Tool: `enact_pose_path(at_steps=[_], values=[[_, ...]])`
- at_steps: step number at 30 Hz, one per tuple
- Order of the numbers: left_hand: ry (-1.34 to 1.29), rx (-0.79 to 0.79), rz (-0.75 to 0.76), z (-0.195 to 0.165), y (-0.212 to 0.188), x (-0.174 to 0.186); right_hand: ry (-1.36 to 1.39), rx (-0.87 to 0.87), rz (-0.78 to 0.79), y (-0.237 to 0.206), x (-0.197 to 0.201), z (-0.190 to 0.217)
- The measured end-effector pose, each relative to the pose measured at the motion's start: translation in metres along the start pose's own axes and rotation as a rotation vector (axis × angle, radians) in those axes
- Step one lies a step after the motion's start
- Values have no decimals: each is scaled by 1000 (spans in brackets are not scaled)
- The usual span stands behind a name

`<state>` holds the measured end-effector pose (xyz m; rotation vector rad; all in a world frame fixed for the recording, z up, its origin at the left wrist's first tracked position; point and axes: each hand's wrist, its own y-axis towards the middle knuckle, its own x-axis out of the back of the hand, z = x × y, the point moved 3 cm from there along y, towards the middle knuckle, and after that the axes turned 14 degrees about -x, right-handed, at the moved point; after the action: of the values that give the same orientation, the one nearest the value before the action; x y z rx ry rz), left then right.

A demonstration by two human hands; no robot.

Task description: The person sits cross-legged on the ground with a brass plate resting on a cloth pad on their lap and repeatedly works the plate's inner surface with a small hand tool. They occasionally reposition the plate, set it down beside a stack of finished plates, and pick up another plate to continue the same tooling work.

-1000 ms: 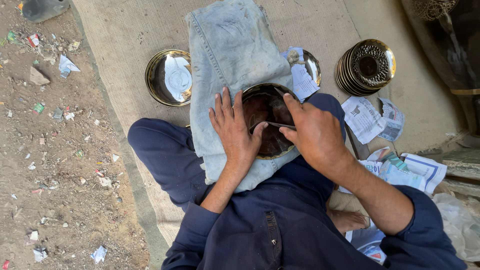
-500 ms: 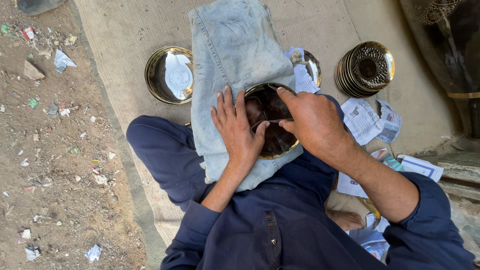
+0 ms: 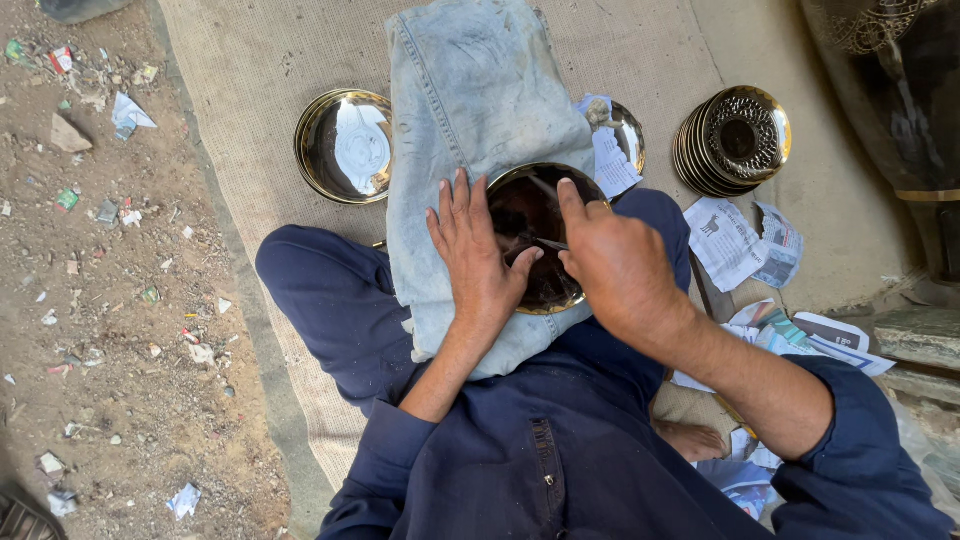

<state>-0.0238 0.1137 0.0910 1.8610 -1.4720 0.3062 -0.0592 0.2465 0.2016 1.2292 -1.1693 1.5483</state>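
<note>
We are pressing our left hand (image 3: 478, 262) flat on the brass bowl (image 3: 535, 240), grip released, while our right hand (image 3: 615, 262) beside it is grasping a thin tool (image 3: 551, 243)

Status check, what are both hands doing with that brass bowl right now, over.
Left hand flat on brass bowl, steadying it on denim cloth. Right hand working thin tool inside bowl. Nothing blocking; stacked bowls apart.

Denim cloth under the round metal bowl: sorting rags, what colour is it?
Faded light blue denim cloth, with grey smudges; seen in the head view.
</note>
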Motion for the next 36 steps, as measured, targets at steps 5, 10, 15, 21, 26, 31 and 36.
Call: enact_pose_path(at_steps=[5,10,15,21,26,31,36], values=[[-33,-9,-82,5,-20,22,-139,187,-136,-14,-17,17],[37,20,-39,4,-36,33,-212,281,-179,-4,-25,30],[42,13,-60,7,-36,33,-277,305,-194,5,-24,42],[31,20,-58,11,-39,33,-309,239,-164,9,-24,44],[46,7,-47,9,-35,35,-256,310,-217,3,-23,46],[77,-44,-114,-5,-33,43,-228,252,-230,-1,-13,32],[-46,-234,-96,-32,-38,29,-50,183,-165,6,4,15]])
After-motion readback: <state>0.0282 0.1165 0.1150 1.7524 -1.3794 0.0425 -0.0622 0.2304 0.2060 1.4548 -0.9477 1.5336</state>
